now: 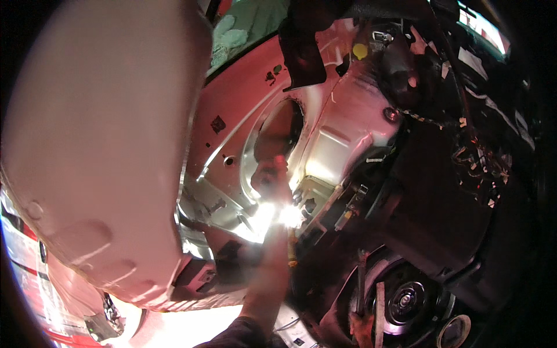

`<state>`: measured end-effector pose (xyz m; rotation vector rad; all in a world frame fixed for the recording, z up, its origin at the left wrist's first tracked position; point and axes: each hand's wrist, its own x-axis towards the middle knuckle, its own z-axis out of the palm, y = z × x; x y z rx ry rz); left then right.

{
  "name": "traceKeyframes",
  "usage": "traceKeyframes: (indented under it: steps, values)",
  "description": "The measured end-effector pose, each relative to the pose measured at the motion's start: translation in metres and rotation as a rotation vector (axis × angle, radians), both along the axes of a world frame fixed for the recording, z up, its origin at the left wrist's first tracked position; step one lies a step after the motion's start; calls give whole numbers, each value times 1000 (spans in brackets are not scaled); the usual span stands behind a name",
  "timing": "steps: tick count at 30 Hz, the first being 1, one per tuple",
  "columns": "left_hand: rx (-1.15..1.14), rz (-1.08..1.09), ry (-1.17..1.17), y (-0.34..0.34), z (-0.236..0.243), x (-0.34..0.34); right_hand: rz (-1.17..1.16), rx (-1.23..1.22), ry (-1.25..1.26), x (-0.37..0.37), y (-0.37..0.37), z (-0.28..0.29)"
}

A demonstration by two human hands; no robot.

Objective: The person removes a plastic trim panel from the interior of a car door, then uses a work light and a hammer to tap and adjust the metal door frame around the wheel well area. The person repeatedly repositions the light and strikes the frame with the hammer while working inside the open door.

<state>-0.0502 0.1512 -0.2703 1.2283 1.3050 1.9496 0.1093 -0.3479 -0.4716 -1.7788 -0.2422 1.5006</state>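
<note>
My left forearm (268, 284), in a dark sleeve, rises from the lower edge into a stripped car body. Strong white glare (290, 216) covers the wrist area. My left hand (271, 177) is closed at the lower rim of a large oval opening (287, 124) in the painted metal panel (232, 127). Its fingers look curled; what they hold, if anything, is lost in shadow and glare. No right hand can be made out.
A big pale panel (110, 133) fills the left side. Loose wiring (478, 159) hangs at the right beside dark trim (441, 203). Lower right, a round black wheel (406, 301) lies near a long-handled tool (361, 278) and a ring-shaped part (454, 332).
</note>
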Motion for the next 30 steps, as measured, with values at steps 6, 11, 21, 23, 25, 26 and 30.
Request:
traceKeyframes:
  steps: [6,11,21,23,25,26,30]
  values:
    - [225,59,-62,18,7,16,-34,257,-73,-39,74,142]
    - [455,302,269,42,-19,0,-115,368,135,-51,154,146]
    - [390,253,186,37,-19,10,-47,497,281,-61,223,89]
    - [375,230,167,34,-12,9,-77,520,300,-61,223,86]
    - [358,207,158,31,-6,9,-100,507,308,-61,225,85]
    - [351,193,153,29,-4,9,-100,489,304,-62,227,86]
    - [314,148,139,21,9,8,-234,425,476,-68,252,103]
